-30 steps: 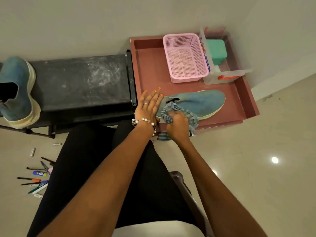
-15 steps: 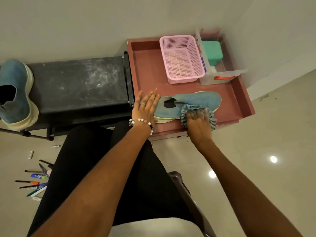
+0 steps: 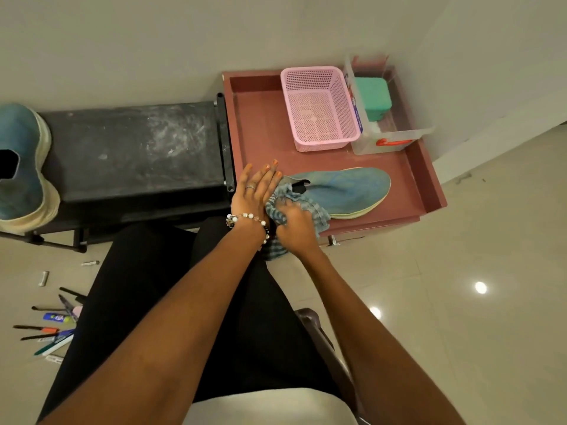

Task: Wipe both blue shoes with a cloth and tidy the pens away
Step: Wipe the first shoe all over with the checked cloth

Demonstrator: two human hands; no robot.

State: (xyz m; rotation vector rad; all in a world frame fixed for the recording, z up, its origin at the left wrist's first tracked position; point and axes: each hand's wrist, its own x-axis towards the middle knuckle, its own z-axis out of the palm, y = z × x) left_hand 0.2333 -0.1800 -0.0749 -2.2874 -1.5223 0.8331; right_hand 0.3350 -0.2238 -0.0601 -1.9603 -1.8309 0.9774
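A: What is different from half a second ago?
B: The right hand (image 3: 296, 227) has come back from the middle of the shoe (image 3: 343, 191) to its heel end, at about 9 o'clock of the shoe. Its fingers are curled round the striped cloth (image 3: 310, 210) and press it on the shoe. The left hand (image 3: 253, 194) stayed at the heel, fingers straight and flat against it.

A: Where is the shoe?
B: It lies in the red tray (image 3: 429, 179), along the near side, toe to 3 o'clock. The other shoe (image 3: 21, 167) is on the black desk (image 3: 132, 154), at its 9 o'clock end, well apart.

A: And the containers?
B: The pink basket (image 3: 319, 108) stands at 12 o'clock in the tray; I see nothing in it. Just beside it, at 3 o'clock, a clear box (image 3: 389, 139) holds a green thing (image 3: 372, 98).

A: The pens?
B: The pens (image 3: 52, 326) lie scattered on the floor (image 3: 460, 302), at 8 o'clock of the view.
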